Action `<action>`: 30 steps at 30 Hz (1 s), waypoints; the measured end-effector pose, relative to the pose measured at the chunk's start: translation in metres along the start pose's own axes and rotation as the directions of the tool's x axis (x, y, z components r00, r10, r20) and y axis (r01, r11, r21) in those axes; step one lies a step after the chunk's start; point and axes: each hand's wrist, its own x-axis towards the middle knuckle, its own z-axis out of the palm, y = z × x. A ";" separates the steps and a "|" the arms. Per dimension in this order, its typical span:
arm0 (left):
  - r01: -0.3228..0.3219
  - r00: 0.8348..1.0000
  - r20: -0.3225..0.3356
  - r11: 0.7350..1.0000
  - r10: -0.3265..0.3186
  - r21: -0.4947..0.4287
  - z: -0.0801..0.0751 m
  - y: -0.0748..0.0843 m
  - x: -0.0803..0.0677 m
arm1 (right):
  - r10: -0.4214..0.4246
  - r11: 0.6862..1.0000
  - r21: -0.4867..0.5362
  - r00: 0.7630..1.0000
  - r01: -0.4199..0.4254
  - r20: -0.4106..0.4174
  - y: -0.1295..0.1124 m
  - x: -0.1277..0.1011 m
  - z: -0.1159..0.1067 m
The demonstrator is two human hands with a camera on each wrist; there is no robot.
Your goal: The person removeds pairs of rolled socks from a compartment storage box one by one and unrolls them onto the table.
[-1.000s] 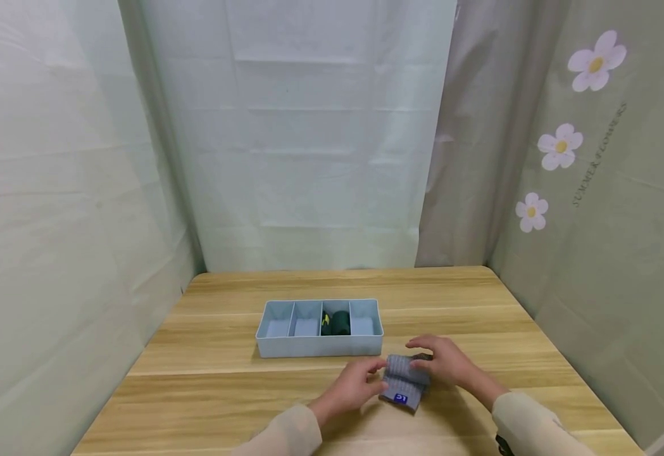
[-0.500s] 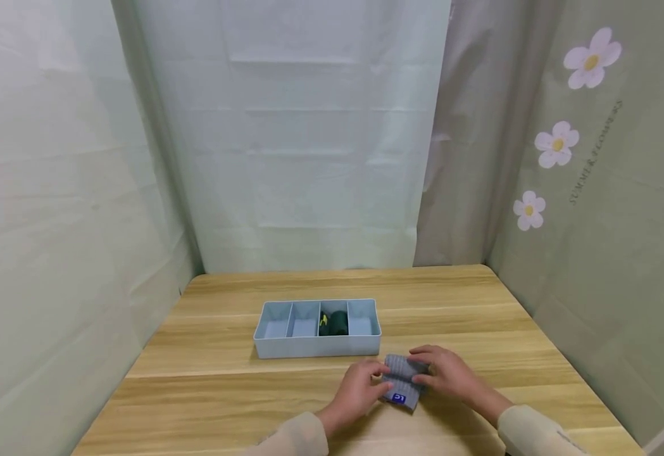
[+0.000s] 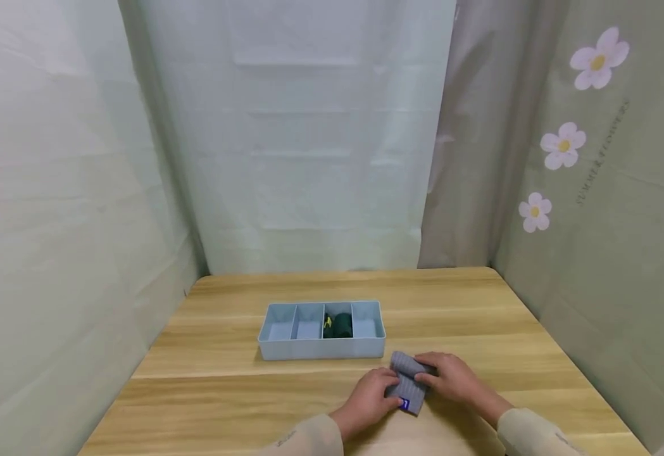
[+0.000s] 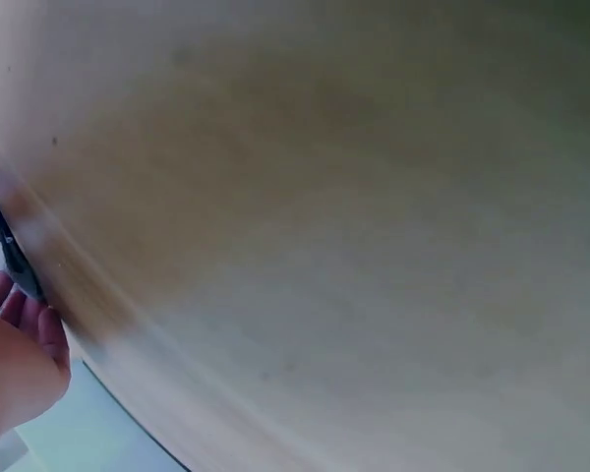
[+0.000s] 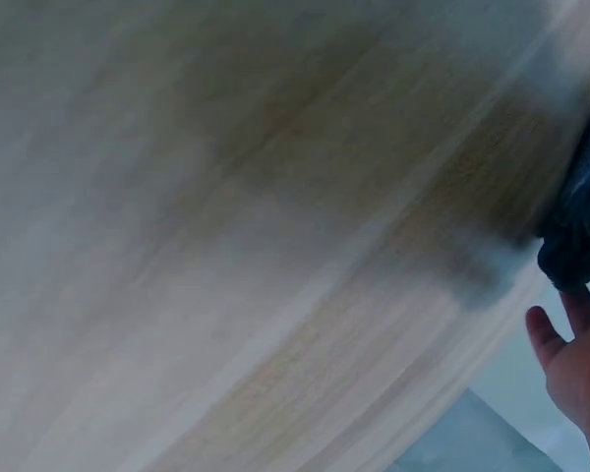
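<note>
- Grey ribbed cloth (image 3: 408,380), folded small, lies on the wooden table (image 3: 223,392) just near of the pale blue divided tray (image 3: 321,347); only the head view shows it whole.
- Left hand (image 3: 373,400) curls its fingers onto the cloth's left edge and right hand (image 3: 448,379) presses over its right side, both gripping the fold.
- Left wrist view shows mostly blurred wood, with fingertips (image 4: 25,320) against a dark sliver at the left edge; right wrist view shows blurred wood and a dark bundle above the fingers (image 5: 570,354).
- Cloth lies well in from the table's near edge, with bare wood to the left and right.
- Blue label (image 3: 404,403) shows at the cloth's near end.
- Dark rolled item (image 3: 338,325) fills the tray's third compartment from the left.
</note>
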 end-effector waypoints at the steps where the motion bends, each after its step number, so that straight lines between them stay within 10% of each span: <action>1: -0.001 1.000 0.006 1.000 0.001 0.014 0.000 0.000 0.000 | 0.022 1.000 0.013 1.000 -0.022 0.007 0.000 0.001 0.001; 16: -0.026 0.998 0.068 0.990 0.017 0.135 -0.008 0.001 0.014 | 0.342 0.936 0.073 0.938 -0.346 0.061 0.001 0.035 -0.007; 25: -0.074 0.992 0.110 0.990 0.061 0.121 0.000 0.000 0.011 | 0.158 0.985 -0.045 0.976 -0.167 -0.153 0.008 0.027 0.006; 30: -0.055 0.990 0.138 0.992 0.040 0.110 0.001 -0.002 0.006 | 0.051 0.994 -0.089 0.995 -0.059 -0.088 0.012 0.019 0.007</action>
